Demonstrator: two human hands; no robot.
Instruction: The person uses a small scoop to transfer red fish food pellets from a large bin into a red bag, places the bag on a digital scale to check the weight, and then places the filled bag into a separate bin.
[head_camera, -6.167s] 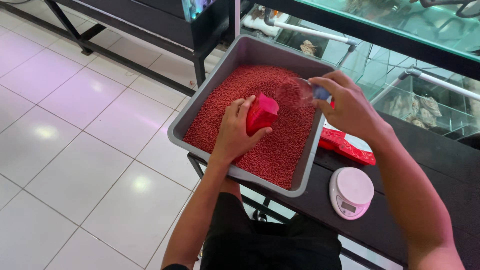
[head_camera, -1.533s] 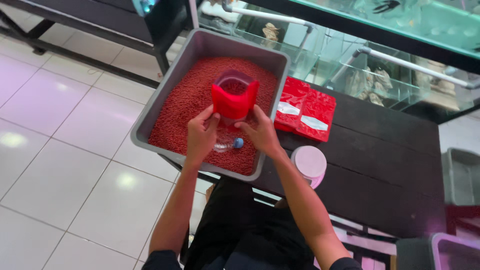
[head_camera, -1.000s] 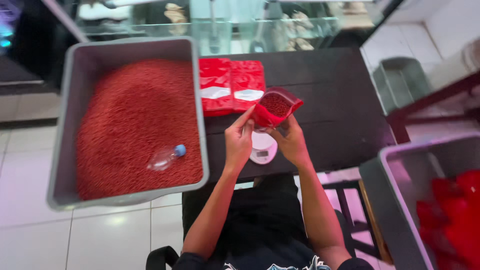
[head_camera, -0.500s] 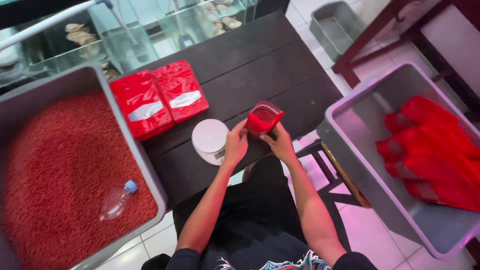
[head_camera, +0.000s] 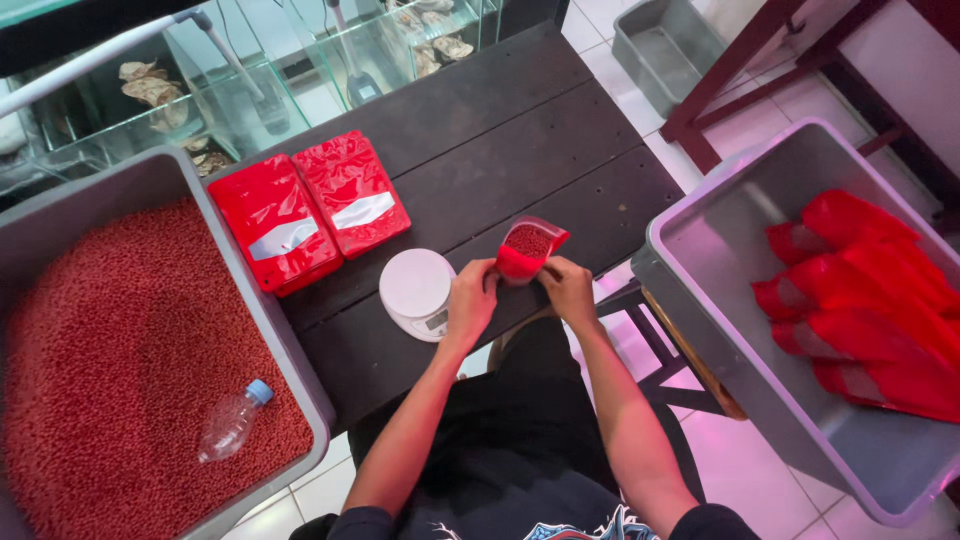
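Above the dark tabletop (head_camera: 560, 150), beside the white scale (head_camera: 417, 292), the open red pouch of pellets (head_camera: 528, 250) sits pinched between left hand (head_camera: 472, 303) and right hand (head_camera: 568, 290) grips.

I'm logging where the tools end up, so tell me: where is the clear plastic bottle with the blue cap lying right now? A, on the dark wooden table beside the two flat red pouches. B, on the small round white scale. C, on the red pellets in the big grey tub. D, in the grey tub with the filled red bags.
C: the clear plastic bottle with the blue cap lies on its side on the red pellets in the big grey tub, apart from both hands.
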